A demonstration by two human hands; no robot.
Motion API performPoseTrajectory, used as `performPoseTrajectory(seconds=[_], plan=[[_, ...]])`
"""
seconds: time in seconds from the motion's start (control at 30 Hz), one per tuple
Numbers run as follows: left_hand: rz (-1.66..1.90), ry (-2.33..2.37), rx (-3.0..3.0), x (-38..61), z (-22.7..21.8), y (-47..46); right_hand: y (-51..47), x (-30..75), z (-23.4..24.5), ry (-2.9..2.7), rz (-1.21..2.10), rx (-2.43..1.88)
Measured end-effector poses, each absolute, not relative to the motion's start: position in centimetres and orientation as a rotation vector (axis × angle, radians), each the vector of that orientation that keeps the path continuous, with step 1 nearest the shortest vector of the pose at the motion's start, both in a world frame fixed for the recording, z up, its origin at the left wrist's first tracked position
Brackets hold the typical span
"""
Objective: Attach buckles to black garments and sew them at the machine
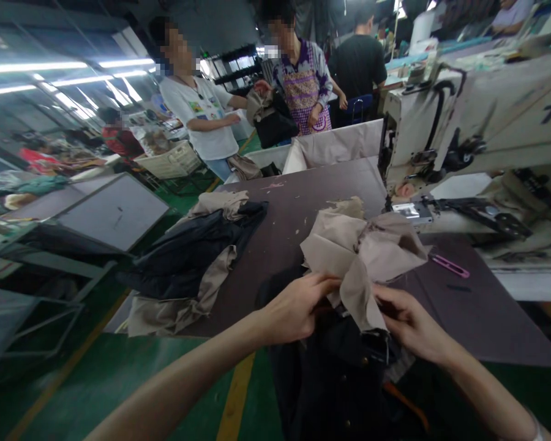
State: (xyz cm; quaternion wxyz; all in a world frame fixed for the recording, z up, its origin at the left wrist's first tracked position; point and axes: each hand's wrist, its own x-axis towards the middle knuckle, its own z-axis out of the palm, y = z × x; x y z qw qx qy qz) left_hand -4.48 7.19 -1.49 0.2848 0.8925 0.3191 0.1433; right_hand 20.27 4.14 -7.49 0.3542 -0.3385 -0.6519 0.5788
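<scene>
single head cam, looks forward and down, close over left hand (298, 309) and right hand (413, 324), work table (284, 245) beyond.

Tabletop (275, 245) gap btwn jacket pile (188, 257) & beige cloth (362, 257); sewing machine (459, 141) blocks far right.

The beige woven cloth (365, 260) was matt, the bench top (294, 208) smooth and dull, the sewing machine's arm (500, 116) scuffed painted metal.

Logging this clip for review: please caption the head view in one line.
Left hand and right hand hold beige lining fabric above a dark garment beside a sewing machine.
</scene>
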Motion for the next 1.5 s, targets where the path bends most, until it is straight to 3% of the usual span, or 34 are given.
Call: performPoseTrajectory(seconds=[0.2, 0.5, 0.83, 1.0, 1.1, 1.3, 1.5], plan=[[0.134, 0.699, 2.595, -4.4, -2.7, 8.0, 4.6, 19.6, -7.7, -1.721, 1.461, -0.841], [0.361, 0.524, 2.879, -4.2, -5.8, 10.1, 5.1, 17.8, -8.1, -1.804, 1.18, -0.852], [0.522, 0.535, 2.912, -2.8, -6.3, 12.2, 5.1, 17.8, -9.5, -1.632, 0.693, -0.944], [0.577, 0.66, 2.788, -2.0, -6.4, 12.3, 5.2, 17.2, -8.8, -1.579, 0.789, -0.916], [0.602, 0.742, 2.726, -2.2, -5.0, 11.7, 5.4, 17.3, -8.5, -1.639, 0.68, -1.002], [0.414, 0.547, 2.699, -3.8, -4.2, 10.7, 5.7, 16.9, -9.0, -1.585, 0.701, -1.064], [0.331, 0.658, 2.744, -4.3, -5.1, 10.3, 5.7, 17.2, -8.6, -1.664, 0.731, -1.027]])
